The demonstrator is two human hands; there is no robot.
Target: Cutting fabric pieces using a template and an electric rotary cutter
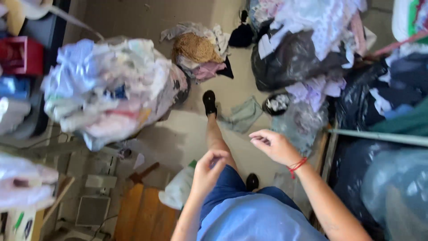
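Hands raised mid-stride, grasping nothing: left hand (pixel 208 168) loosely curled, right hand (pixel 273 145) half-open, free for balance. Beyond them, a clear bag of clothes (pixel 111 89) slumps on the floor.

We see bare forearms, no sleeves reaching wrists; left hand (pixel 207 172) plain, no jewellery; right hand (pixel 275 146) with thin red string bracelet (pixel 297 165) knotted at wrist; light blue top (pixel 256 221), darker blue shorts (pixel 227 187); bare lower legs, black slip-on shoes (pixel 209 102)

Beige floor (pixel 187 134), clothes heaps (pixel 107 89), black bags (pixel 290 62).
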